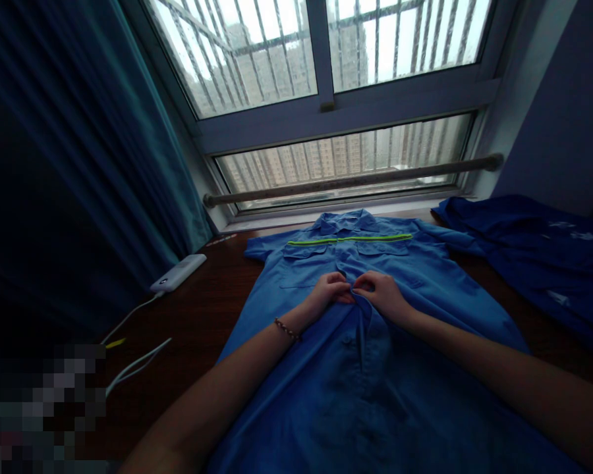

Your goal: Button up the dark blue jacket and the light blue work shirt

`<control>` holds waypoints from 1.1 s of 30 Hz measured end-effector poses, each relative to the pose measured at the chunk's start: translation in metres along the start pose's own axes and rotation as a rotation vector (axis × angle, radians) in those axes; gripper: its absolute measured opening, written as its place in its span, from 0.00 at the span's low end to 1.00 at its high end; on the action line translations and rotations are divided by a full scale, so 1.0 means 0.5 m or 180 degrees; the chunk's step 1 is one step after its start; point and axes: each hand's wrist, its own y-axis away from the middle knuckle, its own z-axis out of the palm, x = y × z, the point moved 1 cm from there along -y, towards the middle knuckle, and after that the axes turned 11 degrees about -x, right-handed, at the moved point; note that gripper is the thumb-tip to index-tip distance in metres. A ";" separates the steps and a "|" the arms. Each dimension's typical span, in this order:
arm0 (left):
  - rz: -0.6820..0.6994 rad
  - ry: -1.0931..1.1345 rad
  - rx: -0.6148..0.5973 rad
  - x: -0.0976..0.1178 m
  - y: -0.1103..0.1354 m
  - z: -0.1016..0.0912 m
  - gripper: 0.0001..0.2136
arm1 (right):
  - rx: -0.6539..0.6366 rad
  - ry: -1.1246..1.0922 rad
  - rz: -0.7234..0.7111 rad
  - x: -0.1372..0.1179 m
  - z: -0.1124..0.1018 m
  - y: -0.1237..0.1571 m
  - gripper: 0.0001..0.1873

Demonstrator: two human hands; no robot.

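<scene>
A blue short-sleeved shirt (296,342) lies spread on a dark wooden surface, its collar toward the window. A yellow-green stripe crosses the chest above two flap pockets. My left hand (330,289), with a beaded bracelet on the wrist, pinches one edge of the front opening at mid-chest. Close beside it, my right hand (381,294) pinches the other edge, lifting the fabric a little. The fingertips of both hands nearly meet at the placket. Whether a button sits between them is too small to tell. Below the hands the placket gapes and folds.
To the right lies a darker blue garment (548,263) with white marks. A white power bank (178,273) with a cable rests at the left near a blue curtain (143,164). A horizontal rail (356,181) crosses the barred window behind the shirt. The lower left corner is pixelated.
</scene>
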 end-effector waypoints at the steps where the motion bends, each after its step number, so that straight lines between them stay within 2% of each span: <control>1: -0.0040 -0.0002 0.0045 -0.002 -0.002 -0.001 0.10 | -0.0021 0.0013 -0.0001 0.001 0.001 0.000 0.04; 7: -0.0116 -0.0145 0.0418 -0.004 -0.006 0.007 0.10 | -0.0147 0.0091 -0.0010 0.002 0.009 0.002 0.04; 13: -0.0170 -0.0029 0.0459 -0.003 -0.004 0.010 0.10 | -0.0165 -0.0002 0.0036 -0.001 0.013 0.002 0.06; 20: -0.0115 -0.0118 0.0450 0.007 0.005 0.025 0.16 | -0.0077 -0.0017 0.0054 -0.008 0.015 0.004 0.07; 29: -0.0082 0.0013 0.0469 0.015 0.012 0.034 0.18 | -0.0187 -0.0552 0.0249 0.003 0.021 -0.003 0.08; 33: -0.0102 -0.0077 0.0544 0.021 0.016 0.040 0.18 | -0.0184 -0.0512 0.0392 0.010 0.020 -0.007 0.10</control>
